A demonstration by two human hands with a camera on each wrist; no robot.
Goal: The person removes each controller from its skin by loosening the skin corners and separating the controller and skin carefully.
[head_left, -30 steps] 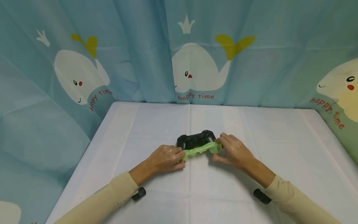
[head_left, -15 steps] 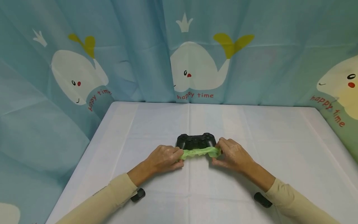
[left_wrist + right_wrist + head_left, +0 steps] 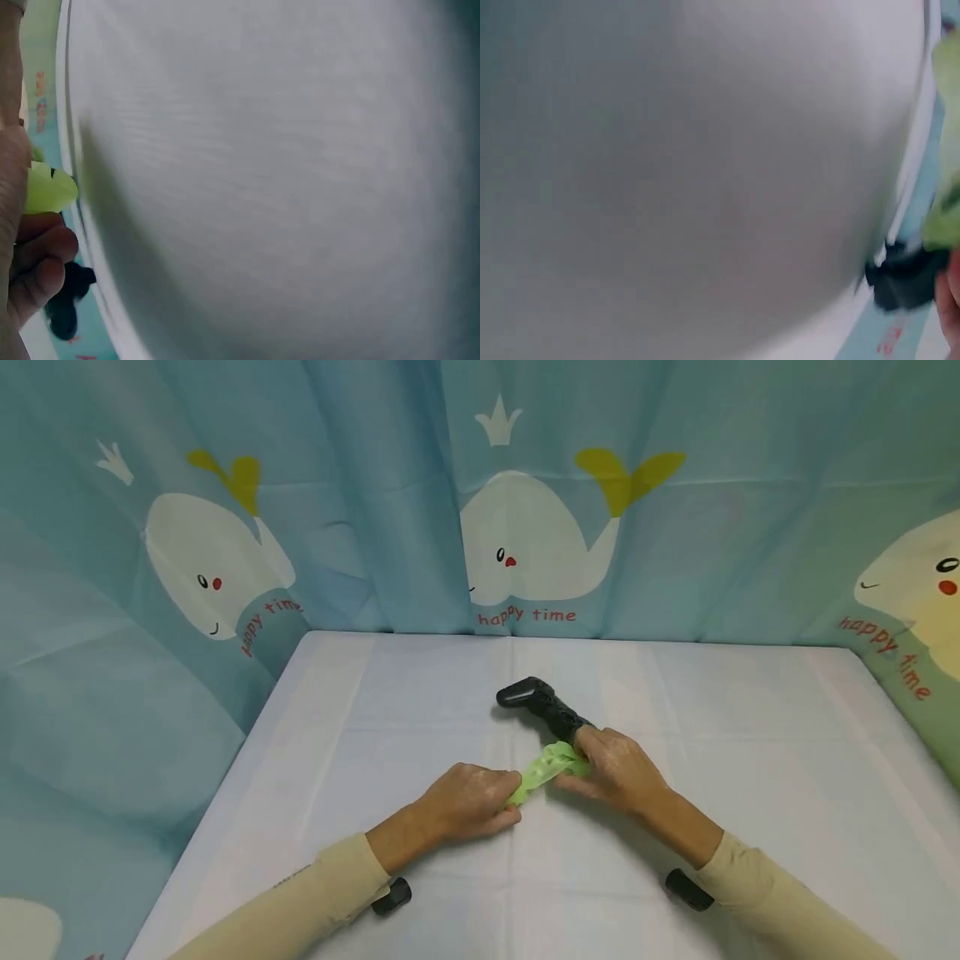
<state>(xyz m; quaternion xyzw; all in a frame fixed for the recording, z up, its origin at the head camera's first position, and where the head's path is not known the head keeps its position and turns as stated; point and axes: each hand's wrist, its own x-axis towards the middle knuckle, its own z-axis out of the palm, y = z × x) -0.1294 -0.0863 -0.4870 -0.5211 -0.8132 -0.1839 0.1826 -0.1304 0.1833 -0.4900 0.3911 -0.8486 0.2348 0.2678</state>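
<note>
A strip of thin, ruffled light-green cloth [image 3: 551, 762] stretches slantwise between both hands. My left hand [image 3: 474, 800] grips its lower left end, and my right hand [image 3: 618, 774] pinches its upper right end. Just beyond the cloth is a black game controller [image 3: 551, 708], turned at an angle, one grip pointing to the far left. Its near right end is hidden behind my right fingers; I cannot tell whether they hold it too. The left wrist view catches curled fingers [image 3: 46, 259] with the cloth [image 3: 51, 189] above them. In the blurred right wrist view, the controller [image 3: 906, 277] appears beside the cloth [image 3: 949, 112].
A white-covered table [image 3: 420, 693] lies under the hands. Behind and beside it hangs a blue curtain [image 3: 360, 502] with printed whales. Dark cylindrical devices show under both sleeves, one at the left wrist [image 3: 392, 897] and one at the right wrist [image 3: 688, 890].
The controller has swung from lying level across to a slant, its left end moving away from me. My left hand has shifted right and slightly nearer; the cloth between the hands now slants and is shorter.
</note>
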